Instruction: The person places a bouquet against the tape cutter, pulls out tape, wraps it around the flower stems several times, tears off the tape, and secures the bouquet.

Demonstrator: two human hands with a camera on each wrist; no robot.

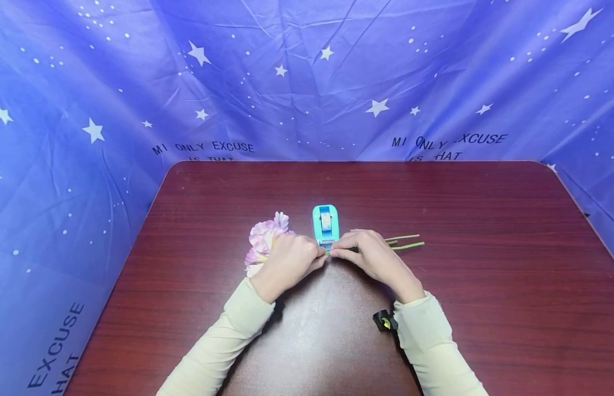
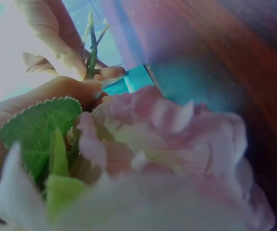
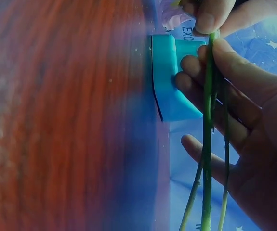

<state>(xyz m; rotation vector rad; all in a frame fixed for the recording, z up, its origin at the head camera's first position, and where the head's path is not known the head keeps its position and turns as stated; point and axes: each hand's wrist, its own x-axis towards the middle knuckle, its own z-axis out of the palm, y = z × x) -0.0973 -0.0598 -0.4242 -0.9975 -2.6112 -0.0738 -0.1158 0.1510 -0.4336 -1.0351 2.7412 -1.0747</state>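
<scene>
Pink artificial flowers (image 1: 265, 239) lie at my left hand (image 1: 294, 257), whose finger and thumb pinch their green stems just past the blooms. My right hand (image 1: 373, 258) pinches the same stems close beside the left fingertips, its other fingers spread in the right wrist view. Beyond the right hand the stem ends (image 1: 408, 246) stick out to the right; several green stems (image 3: 207, 120) run down past that palm. Directly behind the meeting fingertips stands a turquoise tape dispenser (image 1: 326, 234) with a roll in it. In the left wrist view, petals (image 2: 167, 139) and a serrated leaf (image 2: 42, 127) cover much of the hand.
The dark red wooden table (image 1: 485, 220) extends around the hands, with rounded far corners. A blue curtain (image 1: 307, 82) with white stars hangs behind it and along the left side. Black camera mounts (image 1: 384, 320) sit at the wrists.
</scene>
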